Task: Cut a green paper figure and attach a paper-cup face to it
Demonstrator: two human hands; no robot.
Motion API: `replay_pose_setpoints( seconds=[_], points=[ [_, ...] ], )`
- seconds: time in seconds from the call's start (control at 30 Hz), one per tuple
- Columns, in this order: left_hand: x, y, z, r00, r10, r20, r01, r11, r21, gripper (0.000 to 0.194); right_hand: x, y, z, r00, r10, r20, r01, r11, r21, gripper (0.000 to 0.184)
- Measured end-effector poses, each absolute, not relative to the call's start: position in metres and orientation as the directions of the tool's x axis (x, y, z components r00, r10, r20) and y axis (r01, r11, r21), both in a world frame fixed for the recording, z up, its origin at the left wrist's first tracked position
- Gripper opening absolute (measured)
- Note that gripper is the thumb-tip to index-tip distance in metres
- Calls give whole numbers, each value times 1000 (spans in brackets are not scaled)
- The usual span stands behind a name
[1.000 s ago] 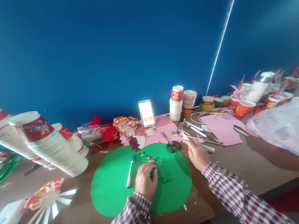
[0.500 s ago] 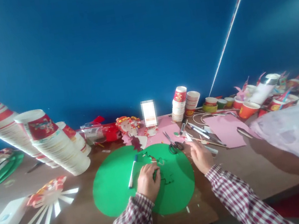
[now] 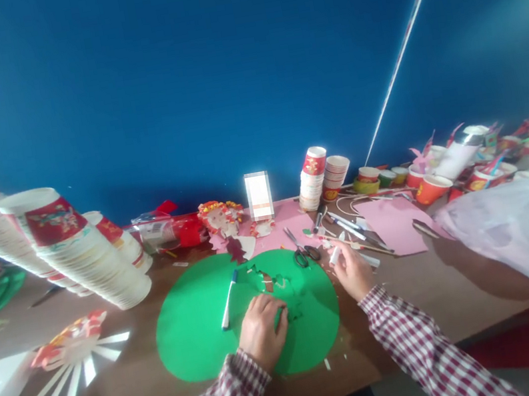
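Note:
My left hand (image 3: 262, 331) rests with curled fingers on a rounded green sheet (image 3: 191, 335). Thumb and fingers are drawn together, and whatever may be under them is hidden. Just beyond the fingertips, a small brown piece (image 3: 267, 283) and dark drawn lines show on the green. To the left of that hand lies a white marker (image 3: 228, 300) with blue ends. My right hand (image 3: 354, 272), off the sheet's right edge, pinches a small white piece (image 3: 335, 256) whose kind is unclear. Scissors with black handles (image 3: 306, 255) lie close to its left.
Tall stacks of paper cups (image 3: 86, 255) lean at the left, near a fringed paper cutout (image 3: 74, 351). Pens (image 3: 348, 226), pink paper (image 3: 394, 227), decorated cups (image 3: 433, 189) and a whitish plastic bag (image 3: 518, 230) lie on the right. A blue wall (image 3: 153, 108) stands behind.
My right hand now has a small white piece showing between its fingers, which was not visible before. My left hand stays on the green sheet. The whole view has shifted slightly.

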State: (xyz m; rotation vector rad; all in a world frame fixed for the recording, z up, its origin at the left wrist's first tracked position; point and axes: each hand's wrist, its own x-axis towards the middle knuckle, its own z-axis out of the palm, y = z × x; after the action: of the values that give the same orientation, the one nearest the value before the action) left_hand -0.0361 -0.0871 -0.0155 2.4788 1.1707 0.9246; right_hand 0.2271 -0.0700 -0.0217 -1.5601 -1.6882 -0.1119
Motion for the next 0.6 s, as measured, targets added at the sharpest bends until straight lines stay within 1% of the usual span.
replay_pose_setpoints(
  seconds=[0.13, 0.3, 0.4, 0.5, 0.6],
  points=[
    [-36, -105, -9, 559, 732, 390, 604, -682, 412, 15, 232, -71, -26, 156, 797, 584, 839, 205, -504, 35],
    [-21, -102, -2, 594, 724, 350, 673, -686, 277, 20, 233, -71, -25, 172, 732, 659, 853, 224, -471, 28],
    [-9, -96, -2, 608, 720, 335, 694, -687, 217, 22, 231, -72, -22, 209, 684, 699, 846, 233, -481, 23],
    [-5, -93, -6, 626, 705, 333, 692, -699, 181, 22, 230, -71, -20, 292, 650, 702, 814, 216, -540, 20],
    [-7, -93, -11, 634, 693, 344, 683, -710, 171, 21, 229, -69, -20, 379, 642, 666, 759, 196, -620, 19]
  ],
)
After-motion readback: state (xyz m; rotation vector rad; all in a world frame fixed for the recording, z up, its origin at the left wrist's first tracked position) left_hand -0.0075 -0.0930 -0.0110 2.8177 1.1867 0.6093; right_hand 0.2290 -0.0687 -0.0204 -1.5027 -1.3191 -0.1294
